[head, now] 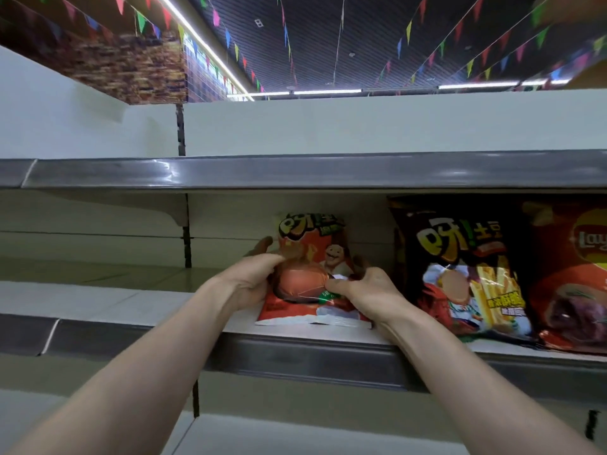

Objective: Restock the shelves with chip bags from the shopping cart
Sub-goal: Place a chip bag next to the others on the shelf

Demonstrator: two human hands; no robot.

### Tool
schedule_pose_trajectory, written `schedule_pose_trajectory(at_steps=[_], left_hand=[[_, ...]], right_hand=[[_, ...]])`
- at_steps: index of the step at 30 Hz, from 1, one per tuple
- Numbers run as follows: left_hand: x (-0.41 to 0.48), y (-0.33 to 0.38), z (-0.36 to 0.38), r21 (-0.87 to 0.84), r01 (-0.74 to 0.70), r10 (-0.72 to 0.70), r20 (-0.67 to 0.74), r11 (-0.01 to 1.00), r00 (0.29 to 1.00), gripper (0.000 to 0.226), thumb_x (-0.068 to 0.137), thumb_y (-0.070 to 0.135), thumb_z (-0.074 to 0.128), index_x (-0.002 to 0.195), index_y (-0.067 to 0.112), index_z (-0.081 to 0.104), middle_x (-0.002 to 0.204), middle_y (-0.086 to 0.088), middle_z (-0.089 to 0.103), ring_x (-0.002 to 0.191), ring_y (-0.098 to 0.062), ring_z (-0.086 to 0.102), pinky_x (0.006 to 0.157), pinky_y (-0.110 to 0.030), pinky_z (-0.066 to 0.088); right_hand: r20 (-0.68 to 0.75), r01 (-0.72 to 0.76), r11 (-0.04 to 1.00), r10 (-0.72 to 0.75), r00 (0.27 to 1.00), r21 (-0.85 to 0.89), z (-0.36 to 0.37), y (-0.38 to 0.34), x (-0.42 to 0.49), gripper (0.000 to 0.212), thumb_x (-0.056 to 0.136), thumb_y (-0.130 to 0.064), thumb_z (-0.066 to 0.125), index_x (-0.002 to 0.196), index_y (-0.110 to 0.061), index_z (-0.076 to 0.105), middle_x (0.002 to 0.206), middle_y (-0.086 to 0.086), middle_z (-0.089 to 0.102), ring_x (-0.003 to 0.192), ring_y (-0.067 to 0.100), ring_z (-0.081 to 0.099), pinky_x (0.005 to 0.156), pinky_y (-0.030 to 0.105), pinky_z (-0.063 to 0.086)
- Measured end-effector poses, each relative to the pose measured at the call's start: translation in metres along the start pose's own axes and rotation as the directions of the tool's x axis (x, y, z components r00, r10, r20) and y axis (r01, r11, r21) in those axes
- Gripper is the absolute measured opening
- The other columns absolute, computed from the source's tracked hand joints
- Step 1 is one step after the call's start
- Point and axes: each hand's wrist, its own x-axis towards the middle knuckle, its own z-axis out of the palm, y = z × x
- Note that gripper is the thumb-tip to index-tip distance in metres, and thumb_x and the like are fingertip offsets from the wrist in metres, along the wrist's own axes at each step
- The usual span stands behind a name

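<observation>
Holding an orange chip bag (312, 274) with both hands on the middle shelf (131, 303). Standing up, leaning back a little, with its bottom edge down near the front of the shelf. Gripped on its left side by the left hand (249, 280), fingers curled round behind the edge. Pinched on its right side by the right hand (364, 290), thumb pressed on the front. Just to the right, on the same shelf, a dark chip bag (460, 267), standing too. Right beside that, a red chip bag (574, 274), cut off by the edge of the view. Higher up, another shelf (295, 172) and strings of little coloured flags (141, 21).
</observation>
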Motion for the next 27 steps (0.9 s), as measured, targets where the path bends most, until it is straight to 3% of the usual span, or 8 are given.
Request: schedule_pose_trajectory(at_steps=[3, 6, 10, 12, 15, 19, 23, 27], left_hand=[[0.008, 0.008, -0.008, -0.005, 0.069, -0.068, 0.059, 0.998, 0.996, 0.061, 0.070, 0.049, 0.071, 0.116, 0.010, 0.062, 0.105, -0.018, 0.071, 0.097, -0.031, 0.068, 0.087, -0.045, 0.054], [0.017, 0.007, -0.007, -0.005, 0.060, -0.059, 0.067, 0.998, 0.996, 0.064, 0.064, 0.049, 0.074, 0.114, 0.008, 0.066, 0.107, -0.018, 0.072, 0.098, -0.032, 0.069, 0.087, -0.043, 0.054], [0.025, 0.005, -0.001, -0.063, 0.030, -0.028, 0.024, 0.998, 0.999, 0.037, 0.078, 0.031, 0.074, 0.104, 0.006, 0.068, 0.100, -0.019, 0.072, 0.074, -0.027, 0.070, 0.066, -0.038, 0.060], [0.026, 0.006, 0.001, -0.061, 0.037, -0.036, 0.019, 0.997, 0.999, 0.029, 0.081, 0.031, 0.073, 0.097, 0.007, 0.069, 0.092, -0.017, 0.073, 0.069, -0.026, 0.069, 0.064, -0.038, 0.060], [0.034, 0.006, -0.001, -0.029, 0.042, -0.043, -0.052, 0.999, 0.998, 0.033, 0.082, 0.040, 0.072, 0.090, 0.007, 0.068, 0.073, -0.013, 0.073, 0.067, -0.027, 0.068, 0.069, -0.037, 0.058], [0.046, 0.003, -0.005, 0.103, 0.013, 0.011, -0.229, 0.995, 0.973, 0.041, 0.085, 0.041, 0.070, 0.096, 0.002, 0.067, 0.087, -0.019, 0.072, 0.078, -0.031, 0.068, 0.083, -0.044, 0.057], [0.046, 0.002, -0.008, 0.138, 0.128, -0.103, -0.177, 0.982, 0.979, 0.043, 0.095, 0.047, 0.053, 0.087, 0.005, 0.060, 0.083, -0.016, 0.066, 0.063, -0.026, 0.062, 0.060, -0.031, 0.055], [0.044, 0.008, 0.001, 0.218, 0.177, -0.175, -0.031, 0.960, 0.984, 0.048, 0.094, 0.052, 0.052, 0.099, 0.005, 0.064, 0.072, -0.010, 0.072, 0.048, -0.023, 0.065, 0.044, -0.023, 0.055]], right_hand=[[0.029, -0.011, 0.999, 0.010, 1.000, 0.033, 0.001, 0.000, 0.004, 0.055, 0.071, -0.036, 0.082, 0.109, -0.005, 0.057, 0.101, 0.010, 0.067, 0.094, 0.025, 0.066, 0.089, 0.041, 0.054], [0.063, 0.007, 1.000, -0.007, 0.998, 0.001, 0.003, -0.002, 0.002, 0.059, 0.070, -0.046, 0.081, 0.109, -0.009, 0.058, 0.101, 0.008, 0.068, 0.093, 0.022, 0.066, 0.090, 0.040, 0.054], [0.068, -0.032, 0.998, 0.028, 0.997, 0.056, 0.001, -0.007, -0.006, 0.041, 0.085, -0.057, 0.061, 0.079, -0.020, 0.046, 0.079, -0.006, 0.056, 0.073, 0.006, 0.053, 0.059, 0.020, 0.040], [0.045, -0.010, 1.000, 0.009, 0.999, 0.028, 0.000, -0.006, -0.008, 0.041, 0.087, -0.058, 0.057, 0.083, -0.018, 0.046, 0.077, -0.008, 0.051, 0.069, 0.003, 0.048, 0.054, 0.018, 0.034], [0.016, 0.017, 1.000, -0.017, 1.000, 0.000, 0.003, -0.004, -0.007, 0.041, 0.085, -0.058, 0.061, 0.088, -0.018, 0.051, 0.083, -0.006, 0.058, 0.074, 0.005, 0.055, 0.059, 0.019, 0.041], [0.012, 0.024, 0.999, -0.024, 1.000, -0.039, 0.007, 0.000, -0.003, 0.062, 0.080, -0.064, 0.062, 0.109, -0.009, 0.059, 0.100, 0.005, 0.066, 0.092, 0.019, 0.064, 0.080, 0.030, 0.051], [-0.013, 0.007, 1.000, -0.008, 1.000, -0.021, 0.006, 0.001, -0.001, 0.045, 0.087, -0.055, 0.061, 0.096, -0.011, 0.060, 0.087, 0.004, 0.067, 0.082, 0.016, 0.064, 0.067, 0.027, 0.050], [-0.073, -0.045, 0.998, 0.042, 0.996, -0.046, 0.003, -0.001, 0.014, 0.054, 0.095, -0.054, 0.047, 0.116, -0.006, 0.062, 0.106, 0.012, 0.066, 0.098, 0.026, 0.061, 0.084, 0.030, 0.045]])
